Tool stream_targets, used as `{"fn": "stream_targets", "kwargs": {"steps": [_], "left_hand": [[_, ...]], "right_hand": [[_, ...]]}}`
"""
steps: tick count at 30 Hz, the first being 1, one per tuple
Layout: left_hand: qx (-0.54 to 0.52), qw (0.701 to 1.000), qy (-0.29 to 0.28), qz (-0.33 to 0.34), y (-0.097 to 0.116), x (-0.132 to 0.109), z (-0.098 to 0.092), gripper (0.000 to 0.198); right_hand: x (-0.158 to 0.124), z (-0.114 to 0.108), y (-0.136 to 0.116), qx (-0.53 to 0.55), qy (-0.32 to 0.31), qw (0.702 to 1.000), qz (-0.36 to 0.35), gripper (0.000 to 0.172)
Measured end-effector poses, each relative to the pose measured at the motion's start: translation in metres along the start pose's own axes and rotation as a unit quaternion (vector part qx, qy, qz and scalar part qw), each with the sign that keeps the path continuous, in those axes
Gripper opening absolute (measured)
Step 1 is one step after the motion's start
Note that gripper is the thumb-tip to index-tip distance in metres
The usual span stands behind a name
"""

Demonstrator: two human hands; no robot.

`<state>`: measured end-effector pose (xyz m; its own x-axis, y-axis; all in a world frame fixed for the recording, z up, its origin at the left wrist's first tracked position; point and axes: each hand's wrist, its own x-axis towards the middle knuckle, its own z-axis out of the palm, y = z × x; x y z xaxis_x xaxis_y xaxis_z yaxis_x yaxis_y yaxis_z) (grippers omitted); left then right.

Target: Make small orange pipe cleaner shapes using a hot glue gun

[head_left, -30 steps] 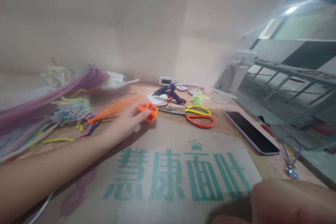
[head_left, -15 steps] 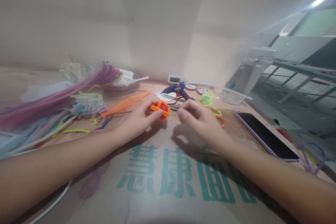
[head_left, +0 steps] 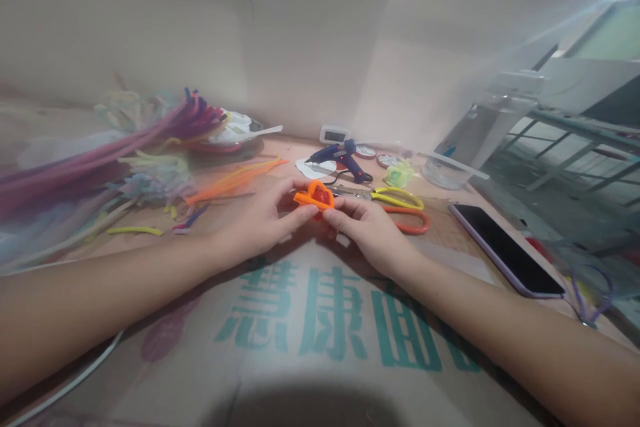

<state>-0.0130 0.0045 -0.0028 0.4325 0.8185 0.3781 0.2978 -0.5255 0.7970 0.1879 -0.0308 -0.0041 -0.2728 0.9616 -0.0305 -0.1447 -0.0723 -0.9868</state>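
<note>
My left hand (head_left: 273, 213) pinches a small orange pipe-cleaner piece (head_left: 315, 196), bent into loops with something red and rounded inside it. From the other side, my right hand (head_left: 367, 227) grips the lower right edge of the same piece between thumb and fingers. Just behind my right hand lie scissors (head_left: 400, 197) with one yellow and one orange handle. Beyond the piece, a blue glue gun (head_left: 345, 157) rests by a white pad (head_left: 315, 168). Loose orange pipe cleaners (head_left: 235, 180) lie past my left hand.
Bundles of coloured pipe cleaners (head_left: 115, 147) fill the left side. A phone (head_left: 505, 250) lies at the right. Behind are a small white digital display (head_left: 335, 134), a crumpled yellow-green item (head_left: 399, 174) and a clear plastic container (head_left: 460, 147). Printed cardboard (head_left: 300, 373) covers the table.
My right hand has moved left and closed on the orange piece, which has shifted slightly right and turned. The scissors show more now. The view has tilted slightly.
</note>
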Motion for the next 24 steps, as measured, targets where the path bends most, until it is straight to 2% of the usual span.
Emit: {"fn": "stream_targets", "kwargs": {"steps": [3, 11, 15, 24], "left_hand": [[0.0, 1.0, -0.001, 0.018, 0.002, 0.001, 0.0, 0.028], [-0.01, 1.0, -0.002, 0.001, 0.003, 0.0, 0.0, 0.035], [0.005, 1.0, 0.003, 0.002, 0.002, 0.0, -0.001, 0.03], [0.028, 0.999, 0.005, 0.027, 0.002, 0.0, -0.001, 0.017]], "right_hand": [[0.002, -0.002, 0.003, 0.012, 0.006, 1.0, 0.001, 0.03], [-0.003, 0.005, -0.006, -0.052, 0.034, 0.998, -0.018, 0.035], [-0.003, 0.006, -0.007, -0.053, 0.027, 0.998, -0.018, 0.037], [-0.001, 0.005, 0.0, -0.044, 0.023, 0.999, -0.022, 0.027]]}}
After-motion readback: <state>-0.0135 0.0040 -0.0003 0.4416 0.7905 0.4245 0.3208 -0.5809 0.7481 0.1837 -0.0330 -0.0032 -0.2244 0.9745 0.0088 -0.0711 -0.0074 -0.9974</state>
